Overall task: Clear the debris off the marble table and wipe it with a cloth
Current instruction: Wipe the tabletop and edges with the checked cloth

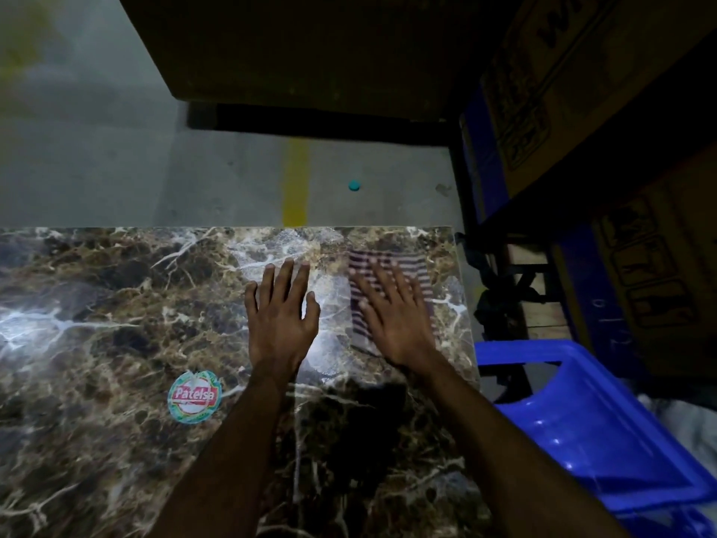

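The brown marble table (pixel 116 304) fills the lower left of the head view. A striped cloth (pixel 388 262) lies flat near the table's far right corner. My right hand (pixel 392 316) presses flat on the cloth, fingers spread and blurred by motion. Just left of the cloth, my left hand (pixel 281 316) rests palm down on the bare marble, fingers apart, holding nothing. I see no loose debris on the tabletop.
A round "Patelsa" sticker (pixel 195 397) is on the marble near my left forearm. A blue plastic chair (pixel 589 421) stands right of the table. Cardboard boxes (pixel 582 91) on blue racking sit at far right. A teal cap (pixel 354 184) lies on the grey floor beyond the table.
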{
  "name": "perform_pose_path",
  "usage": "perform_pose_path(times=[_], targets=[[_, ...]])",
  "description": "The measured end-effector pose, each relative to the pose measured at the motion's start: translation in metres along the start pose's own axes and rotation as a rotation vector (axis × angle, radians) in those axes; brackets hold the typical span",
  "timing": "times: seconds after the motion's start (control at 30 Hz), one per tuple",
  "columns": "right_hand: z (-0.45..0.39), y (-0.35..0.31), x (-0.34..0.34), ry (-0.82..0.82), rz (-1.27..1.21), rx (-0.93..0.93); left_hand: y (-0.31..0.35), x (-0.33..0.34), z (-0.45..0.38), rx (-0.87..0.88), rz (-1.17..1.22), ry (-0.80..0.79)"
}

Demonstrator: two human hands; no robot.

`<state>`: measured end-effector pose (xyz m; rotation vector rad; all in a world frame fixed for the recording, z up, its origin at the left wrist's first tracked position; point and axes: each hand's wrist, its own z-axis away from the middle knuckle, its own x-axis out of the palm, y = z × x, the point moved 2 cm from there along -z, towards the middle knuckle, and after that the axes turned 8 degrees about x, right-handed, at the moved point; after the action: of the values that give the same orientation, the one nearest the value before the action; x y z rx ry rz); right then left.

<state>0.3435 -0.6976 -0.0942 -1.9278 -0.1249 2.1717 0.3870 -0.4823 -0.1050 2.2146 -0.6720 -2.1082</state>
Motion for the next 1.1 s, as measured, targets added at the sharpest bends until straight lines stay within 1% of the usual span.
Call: perform_pose_path(times=[0.1, 0.17, 0.23, 0.33, 0.4, 0.5, 0.6, 0.67, 0.77, 0.83, 1.0, 1.1], targets=[[0.019, 0.047, -0.011, 0.005, -0.014, 0.103, 0.0, -0.002, 0.0, -0.011, 0.01, -0.006], [0.002, 0.069, -0.016, 0.038, 0.006, 0.197, 0.002, -0.003, 0.0, -0.01, -0.002, -0.002], [-0.031, 0.076, -0.019, 0.084, 0.031, 0.299, 0.002, -0.003, -0.002, -0.015, 0.004, -0.009], [-0.079, 0.063, -0.015, 0.142, 0.017, 0.421, 0.001, -0.002, 0.0, -0.018, -0.004, 0.0], [-0.097, 0.042, -0.012, 0.131, 0.011, 0.395, 0.001, 0.0, -0.001, -0.012, -0.007, 0.011], [-0.089, 0.004, -0.006, 0.062, 0.013, 0.242, 0.0, 0.001, 0.0, -0.002, -0.026, 0.035], [-0.046, -0.014, -0.001, 0.033, -0.01, 0.091, 0.0, 0.001, -0.001, 0.009, -0.032, 0.066], [-0.01, -0.004, 0.0, 0.015, -0.01, 0.028, 0.001, 0.0, -0.001, 0.014, -0.015, 0.065], [0.023, 0.029, -0.004, 0.003, -0.006, 0.063, 0.001, -0.002, -0.001, 0.002, 0.01, 0.043], [0.023, 0.045, -0.01, 0.0, -0.012, 0.118, 0.001, -0.003, 0.0, 0.001, 0.012, 0.035], [-0.042, 0.051, -0.012, 0.064, 0.026, 0.221, 0.0, -0.002, -0.002, -0.005, -0.006, 0.027], [-0.086, 0.038, -0.013, 0.078, 0.054, 0.193, 0.0, -0.001, -0.001, 0.0, -0.012, 0.025]])
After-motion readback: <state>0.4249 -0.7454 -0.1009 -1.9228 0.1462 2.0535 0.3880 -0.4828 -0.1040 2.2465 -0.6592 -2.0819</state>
